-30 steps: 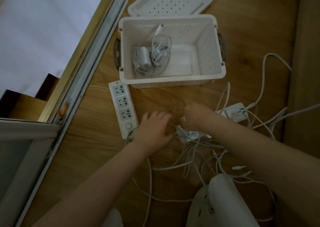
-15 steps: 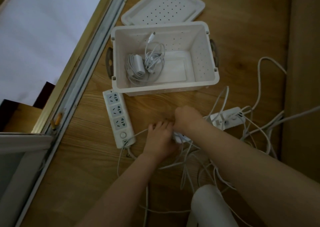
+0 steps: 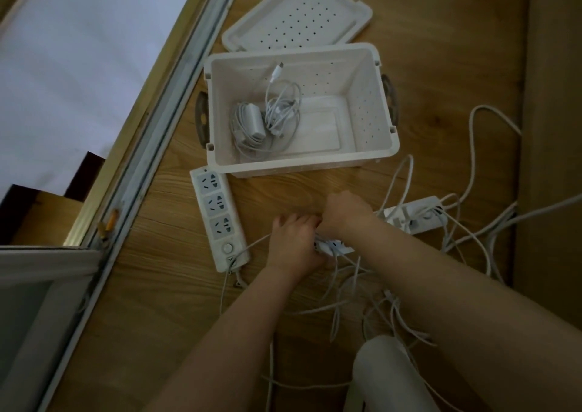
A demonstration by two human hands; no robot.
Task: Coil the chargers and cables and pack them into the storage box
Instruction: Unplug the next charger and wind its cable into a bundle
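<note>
The left hand (image 3: 293, 244) curls its fingers around a small white socket block (image 3: 335, 247) lying in a tangle of loose white cables (image 3: 362, 301). The right hand (image 3: 343, 213) is balled up just above it (in this dim light I cannot tell whether it pinches a cable). Beyond them stands the white perforated plastic storage box (image 3: 302, 166), holding a coiled white charger (image 3: 252, 125) beside a coiled white cable (image 3: 283, 109). A long white three-socket power strip (image 3: 219, 216) lies just left of the hands.
</note>
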